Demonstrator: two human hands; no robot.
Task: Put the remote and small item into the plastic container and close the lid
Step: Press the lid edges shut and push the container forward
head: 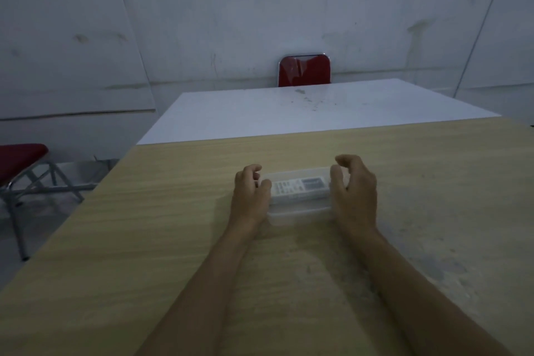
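A clear plastic container [299, 215] sits on the wooden table [173, 211] in front of me. A white remote [300, 184] with a grey screen shows through its clear top, lying lengthwise. My left hand [251, 196] rests against the container's left end, fingers curled over the edge. Its right end is gripped by my right hand [354, 191], whose thumb and fingers curve over the top corner. I cannot make out the small item. Whether the lid is fully seated is unclear in the dim light.
A white table [303, 107] abuts the far edge of the wooden one. A red chair [304, 70] stands behind it against the wall. Another red folding chair [21, 165] stands to the left, beside the table's left edge.
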